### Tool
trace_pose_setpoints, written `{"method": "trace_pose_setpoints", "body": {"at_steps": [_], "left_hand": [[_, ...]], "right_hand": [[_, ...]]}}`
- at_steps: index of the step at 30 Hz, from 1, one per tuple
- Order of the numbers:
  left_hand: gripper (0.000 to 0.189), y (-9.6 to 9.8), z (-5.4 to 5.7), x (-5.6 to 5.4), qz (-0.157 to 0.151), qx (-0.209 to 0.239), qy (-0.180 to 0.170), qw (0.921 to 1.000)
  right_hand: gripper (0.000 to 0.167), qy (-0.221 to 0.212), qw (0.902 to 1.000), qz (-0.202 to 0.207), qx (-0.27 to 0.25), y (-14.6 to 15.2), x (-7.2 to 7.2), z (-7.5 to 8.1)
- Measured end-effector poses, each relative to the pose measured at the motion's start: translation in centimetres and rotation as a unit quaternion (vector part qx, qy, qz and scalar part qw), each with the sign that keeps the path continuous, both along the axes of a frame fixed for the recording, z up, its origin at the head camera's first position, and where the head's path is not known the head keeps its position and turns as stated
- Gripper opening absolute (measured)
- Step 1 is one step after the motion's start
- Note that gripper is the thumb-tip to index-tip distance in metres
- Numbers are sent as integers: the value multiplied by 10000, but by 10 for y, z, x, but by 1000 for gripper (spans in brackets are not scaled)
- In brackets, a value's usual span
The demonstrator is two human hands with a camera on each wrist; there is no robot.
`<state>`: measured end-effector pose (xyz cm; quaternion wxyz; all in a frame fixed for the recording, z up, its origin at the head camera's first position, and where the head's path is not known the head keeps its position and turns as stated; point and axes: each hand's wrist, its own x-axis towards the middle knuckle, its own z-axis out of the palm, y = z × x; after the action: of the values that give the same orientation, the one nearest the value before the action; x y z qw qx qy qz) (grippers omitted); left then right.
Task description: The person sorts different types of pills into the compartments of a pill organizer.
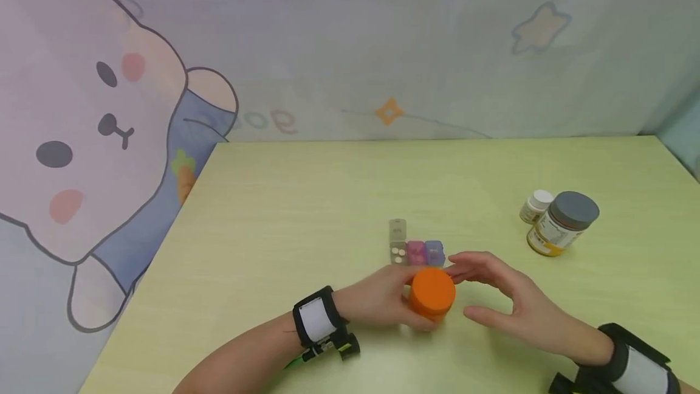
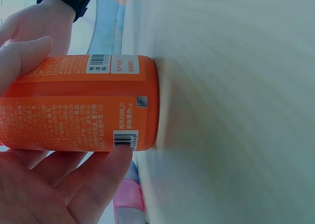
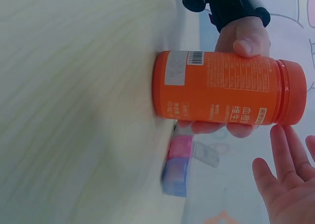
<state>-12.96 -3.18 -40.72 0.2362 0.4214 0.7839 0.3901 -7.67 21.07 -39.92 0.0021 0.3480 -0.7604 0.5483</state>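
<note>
My left hand (image 1: 377,300) grips an orange bottle (image 2: 74,88) round its side, thumb on one face and fingers on the other. The bottle is upright with its orange screw cap (image 1: 432,290) on; printed text and barcodes cover its label. Its base is at the table top. Beside the cap, my right hand (image 1: 519,312) has its fingers spread and holds nothing; a fingertip is at the cap's edge (image 3: 294,93). Just behind the bottle lies a small pill organizer (image 1: 417,253) with grey, pink and blue compartments. The grey lid (image 1: 397,230) is flipped up, and white tablets (image 1: 398,253) show inside.
At the right of the table (image 1: 306,199) stand a small white-capped bottle (image 1: 530,211) and a larger jar (image 1: 555,233) with a dark grey lid, close together. A printed cloth backdrop (image 1: 350,35) with a cartoon animal hangs behind the table.
</note>
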Motion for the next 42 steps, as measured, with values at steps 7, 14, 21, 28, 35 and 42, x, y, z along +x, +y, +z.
{"method": "trace_pose_setpoints", "body": {"at_steps": [7,14,21,28,35,42], "left_hand": [[46,0,1,0,23,11,-40,10000],[43,1,1,0,-55,94,101,9999],[47,2,0,-1,-125,122,463,9988],[50,1,0,0,-16,-49,128,9999],[47,1,-1,1,-40,51,28,10000],[48,0,-1,0,-48,87,-59,9999]], "right_hand": [[61,274,9988,-349,212,-5,-7,-3],[78,175,9989,21,424,-23,-21,-8],[78,-54,9983,149,559,-42,-19,-10],[66,-478,9978,248,397,-27,-10,-10],[53,49,9991,-96,422,-6,0,-10],[44,124,9991,-387,154,-5,-3,-12]]}}
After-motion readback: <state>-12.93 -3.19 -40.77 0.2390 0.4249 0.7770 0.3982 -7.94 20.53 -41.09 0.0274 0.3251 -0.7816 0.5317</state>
